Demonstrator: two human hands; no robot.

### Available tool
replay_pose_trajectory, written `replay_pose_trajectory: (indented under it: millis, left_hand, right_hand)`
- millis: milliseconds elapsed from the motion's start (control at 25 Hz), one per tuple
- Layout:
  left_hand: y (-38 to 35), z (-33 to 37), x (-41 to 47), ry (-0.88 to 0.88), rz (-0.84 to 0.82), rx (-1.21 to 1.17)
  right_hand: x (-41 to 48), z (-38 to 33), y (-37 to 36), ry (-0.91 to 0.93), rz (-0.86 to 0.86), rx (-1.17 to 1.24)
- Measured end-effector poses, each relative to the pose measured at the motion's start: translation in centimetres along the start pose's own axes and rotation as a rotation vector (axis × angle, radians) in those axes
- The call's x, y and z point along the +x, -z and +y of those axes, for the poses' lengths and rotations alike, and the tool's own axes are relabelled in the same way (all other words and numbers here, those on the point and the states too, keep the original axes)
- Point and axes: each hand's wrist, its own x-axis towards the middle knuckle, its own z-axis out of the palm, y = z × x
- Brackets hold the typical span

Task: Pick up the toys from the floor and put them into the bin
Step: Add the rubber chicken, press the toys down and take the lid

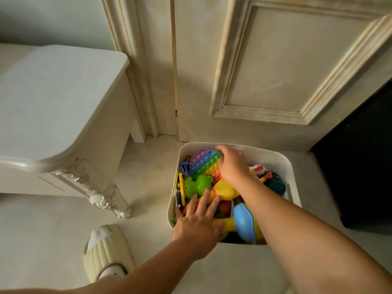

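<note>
A white plastic bin (282,160) stands on the floor by the door, heaped with toys. Inside lie a rainbow pop-it pad (203,163), a green frog toy (196,185), a yellow toy (224,190), a blue and yellow toy (244,222) and a dark teal toy (275,183). My right hand (232,164) reaches into the far side of the bin, its fingers curled on the pop-it pad's right edge. My left hand (198,223) lies flat, fingers spread, pressing on the toys at the bin's near left corner.
A cream side table (53,107) with a carved leg (106,194) stands to the left. A panelled door (275,66) rises behind the bin. A dark object (364,162) sits right of it. My foot in a cream slipper (107,253) rests on the pale floor.
</note>
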Motion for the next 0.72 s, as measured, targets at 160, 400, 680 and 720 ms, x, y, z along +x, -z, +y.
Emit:
replay_pose_trajectory:
  millis: [160,400,680,720]
  left_hand:
    - [0.1,-0.3,0.5,0.018,0.038,-0.008]
    - [0.1,-0.2,0.4,0.009,0.040,-0.011]
    - [0.2,-0.1,0.5,0.006,0.018,-0.024]
    - [0.1,-0.1,0.6,0.009,0.010,-0.021]
  right_hand:
    - [0.6,-0.4,1.0,-0.174,0.240,0.431]
    - [1.8,0.6,2.1,-0.444,0.216,0.638]
    - [-3.3,-1.8,-3.6,0.076,0.012,-0.397]
    - [-3.4,-1.8,-4.2,0.058,-0.072,-0.412]
